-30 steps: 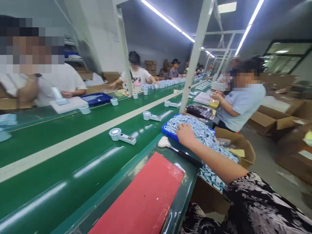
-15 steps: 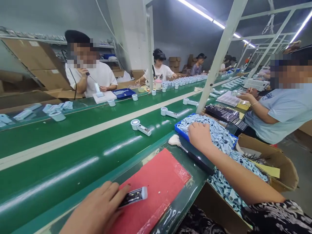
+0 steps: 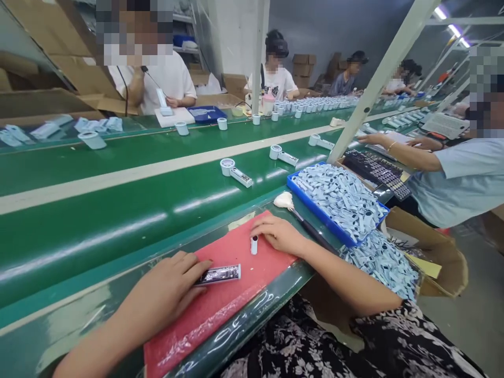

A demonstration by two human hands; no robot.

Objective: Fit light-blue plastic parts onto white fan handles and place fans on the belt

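Note:
My left hand is closed around one end of a light-blue handle housing, whose dark circuit board faces up over the red mat. The rest of that piece is hidden under my fingers. Farther right above the mat, my right hand pinches a small light-blue plastic piece with a dark round spot by its upper end. A short space lies between the two parts. Many similar small pieces fill the blue tray just beyond my right hand.
A brush with a white head lies between mat and tray. Several magnifier-like units sit on the green conveyor. A cardboard box stands at right, and a slanted metal post rises behind the tray. Co-workers sit around the line.
My right hand has moved from the tray to the red mat, bringing a small light-blue piece. My left hand still holds the housing. The camera view has tilted down.

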